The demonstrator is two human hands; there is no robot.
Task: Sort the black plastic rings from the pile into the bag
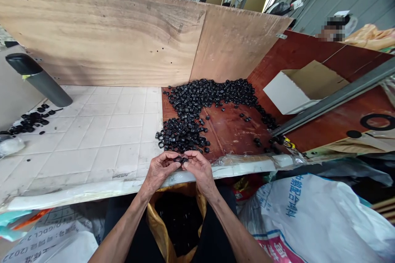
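My left hand and my right hand meet at the front edge of the table. Each pinches small black ring-like parts between thumb and fingers; the fingers partly cover them, so their exact shape is unclear. Just beyond my fingertips lies a heap of loose black rings, spreading back into a larger pile along the wooden board. Below my hands, between my legs, an open yellow bag holds a dark mass of black pieces.
A dark grey bottle stands at left near scattered black pieces. Plywood boards wall off the back. At right are an open carton, a metal bar and a large white sack. A person is beyond.
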